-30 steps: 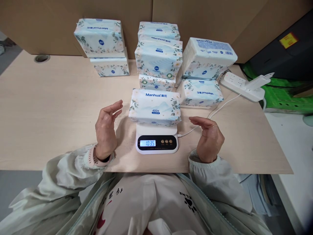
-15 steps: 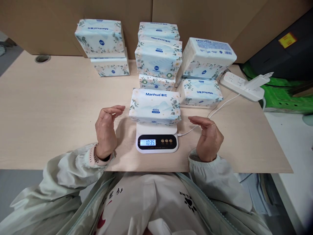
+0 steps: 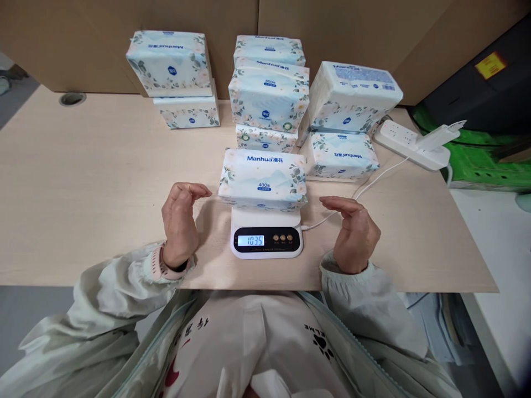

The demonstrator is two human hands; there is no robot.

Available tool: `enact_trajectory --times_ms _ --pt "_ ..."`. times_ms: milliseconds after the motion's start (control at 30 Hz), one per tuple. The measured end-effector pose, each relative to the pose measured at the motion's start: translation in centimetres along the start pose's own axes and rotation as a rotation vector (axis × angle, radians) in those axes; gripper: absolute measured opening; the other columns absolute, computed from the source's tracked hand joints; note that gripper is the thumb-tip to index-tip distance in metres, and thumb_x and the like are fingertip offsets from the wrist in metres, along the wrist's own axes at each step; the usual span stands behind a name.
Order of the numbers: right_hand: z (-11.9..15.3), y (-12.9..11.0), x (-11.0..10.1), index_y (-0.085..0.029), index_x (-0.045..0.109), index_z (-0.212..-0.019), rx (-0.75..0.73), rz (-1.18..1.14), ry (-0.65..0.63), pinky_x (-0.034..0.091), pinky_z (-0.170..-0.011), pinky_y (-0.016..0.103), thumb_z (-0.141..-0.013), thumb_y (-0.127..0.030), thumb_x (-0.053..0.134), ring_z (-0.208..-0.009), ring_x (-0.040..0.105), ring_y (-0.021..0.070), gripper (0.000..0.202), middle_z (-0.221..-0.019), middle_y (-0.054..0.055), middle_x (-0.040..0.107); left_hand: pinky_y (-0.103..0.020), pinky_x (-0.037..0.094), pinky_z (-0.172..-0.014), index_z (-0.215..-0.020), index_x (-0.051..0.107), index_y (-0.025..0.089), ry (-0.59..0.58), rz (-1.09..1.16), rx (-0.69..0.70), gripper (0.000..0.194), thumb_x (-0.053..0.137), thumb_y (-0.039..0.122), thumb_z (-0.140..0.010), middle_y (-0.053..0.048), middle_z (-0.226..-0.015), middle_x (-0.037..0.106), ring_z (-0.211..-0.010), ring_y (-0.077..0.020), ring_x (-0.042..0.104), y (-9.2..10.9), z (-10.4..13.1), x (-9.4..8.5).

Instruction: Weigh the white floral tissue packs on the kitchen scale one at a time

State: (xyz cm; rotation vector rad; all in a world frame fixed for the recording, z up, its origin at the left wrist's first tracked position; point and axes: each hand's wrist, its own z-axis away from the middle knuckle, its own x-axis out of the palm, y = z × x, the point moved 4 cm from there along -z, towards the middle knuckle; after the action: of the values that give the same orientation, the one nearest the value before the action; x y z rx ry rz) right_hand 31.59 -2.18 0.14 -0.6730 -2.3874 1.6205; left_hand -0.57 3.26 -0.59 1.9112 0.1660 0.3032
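A white and pale blue tissue pack (image 3: 263,178) with flower prints lies on a white digital scale (image 3: 267,243) near the table's front edge. The scale's lit display reads 103.5. To the left of the pack, my left hand (image 3: 181,221) rests on the table on its side, fingers stretched out towards the pack without touching it. My right hand (image 3: 354,232) mirrors it on the right, fingers extended and apart from the pack. Neither hand holds anything.
Behind stand stacked tissue packs at the left (image 3: 172,63), middle (image 3: 269,94) and right (image 3: 352,97). A power strip (image 3: 398,138) with a plugged-in charger is at the right, its cable running to the scale. Cardboard (image 3: 191,16) lines the back.
The fingers of my left hand have moved slightly down and nearer my body. The scale, its reading and the tissue packs have not changed.
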Motion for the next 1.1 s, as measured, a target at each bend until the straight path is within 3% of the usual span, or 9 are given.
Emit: enact_trajectory --times_ms 267,467,533,633,733,833,933,1000,1100 --pt "0.1 0.3 0.0 -0.022 0.081 -0.101 -0.080 0.031 -0.038 0.061 -0.095 0.053 -0.112 -0.050 0.043 -0.107 0.079 0.0312 0.048 -0.105 0.011 0.084 -0.037 0.060 -0.100 -0.101 0.083 0.019 -0.046 -0.041 -0.060 0.022 0.070 0.037 -0.102 -0.009 -0.103 0.079 -0.100 -0.0219 0.075 -0.1 0.1 0.0" --pt "-1.2 -1.5 1.9 -0.028 0.080 -0.121 -0.250 0.158 -0.272 0.061 -0.101 0.049 -0.111 -0.041 0.052 -0.114 0.076 0.0280 0.033 -0.118 0.007 0.084 -0.039 0.062 -0.104 -0.102 0.087 0.018 -0.005 -0.084 -0.033 0.029 0.068 0.039 -0.102 -0.008 -0.103 0.084 -0.101 -0.0237 0.080 0.0 -0.1 -0.3" --pt "-1.6 -1.7 3.0 -0.029 0.073 -0.140 -0.320 0.274 -0.362 0.058 -0.108 0.053 -0.110 -0.045 0.054 -0.124 0.073 0.0303 0.039 -0.133 0.009 0.081 -0.045 0.060 -0.114 -0.107 0.088 0.018 -0.070 -0.133 -0.026 0.036 0.065 0.045 -0.104 -0.009 -0.111 0.085 -0.113 -0.0278 0.080 -0.2 -0.2 -0.3" --pt "-1.8 -0.8 4.2 -0.031 0.047 -0.166 -0.327 0.418 -0.474 0.053 -0.117 0.063 -0.108 -0.058 0.051 -0.138 0.064 0.0355 0.064 -0.156 0.012 0.068 -0.054 0.050 -0.129 -0.121 0.087 0.022 -0.254 -0.209 -0.033 0.048 0.063 0.060 -0.105 -0.009 -0.128 0.083 -0.133 -0.0338 0.074 -0.2 -0.1 0.2" --pt "-1.8 0.2 4.2 -0.033 0.030 -0.174 -0.329 0.424 -0.462 0.050 -0.120 0.066 -0.108 -0.063 0.048 -0.145 0.059 0.0376 0.075 -0.163 0.014 0.059 -0.056 0.036 -0.139 -0.134 0.083 0.030 -0.414 -0.242 -0.005 0.049 0.059 0.063 -0.107 -0.003 -0.142 0.077 -0.147 -0.0333 0.065 0.8 -0.1 1.4" --pt "-3.3 0.2 2.1 -0.033 0.035 -0.171 -0.400 0.373 -0.210 0.049 -0.123 0.068 -0.105 -0.063 0.055 -0.152 0.054 0.0395 0.074 -0.163 0.014 0.056 -0.054 0.029 -0.143 -0.148 0.074 0.035 -0.592 -0.238 0.129 0.048 0.053 0.060 -0.112 0.003 -0.157 0.066 -0.157 -0.0300 0.056 3.2 -0.8 4.7" --pt "-6.4 -0.2 -1.0 -0.029 0.042 -0.166 -0.497 0.310 0.057 0.046 -0.127 0.068 -0.104 -0.065 0.057 -0.156 0.051 0.0403 0.073 -0.164 0.015 0.052 -0.052 0.027 -0.144 -0.155 0.067 0.035 -0.745 -0.192 0.226 0.055 0.052 0.065 -0.111 0.004 -0.165 0.059 -0.164 -0.0296 0.045 5.1 -2.5 10.0" --pt "-9.0 0.5 -2.9 -0.029 0.043 -0.163 -0.507 0.326 0.148 0.045 -0.129 0.065 -0.104 -0.067 0.055 -0.157 0.050 0.0393 0.072 -0.166 0.018 0.050 -0.051 0.028 -0.143 -0.157 0.065 0.034 -0.834 -0.188 0.218 0.060 0.051 0.069 -0.110 0.005 -0.169 0.054 -0.168 -0.0307 0.038 5.0 -4.0 14.4" --pt "-12.4 3.3 -4.9 -0.030 0.044 -0.161 -0.426 0.409 0.203 0.044 -0.129 0.061 -0.103 -0.071 0.053 -0.156 0.050 0.0374 0.072 -0.168 0.020 0.048 -0.052 0.026 -0.143 -0.164 0.056 0.027 -0.926 -0.267 0.126 0.070 0.050 0.070 -0.110 0.001 -0.177 0.042 -0.171 -0.0323 0.031 3.1 -5.7 20.2"
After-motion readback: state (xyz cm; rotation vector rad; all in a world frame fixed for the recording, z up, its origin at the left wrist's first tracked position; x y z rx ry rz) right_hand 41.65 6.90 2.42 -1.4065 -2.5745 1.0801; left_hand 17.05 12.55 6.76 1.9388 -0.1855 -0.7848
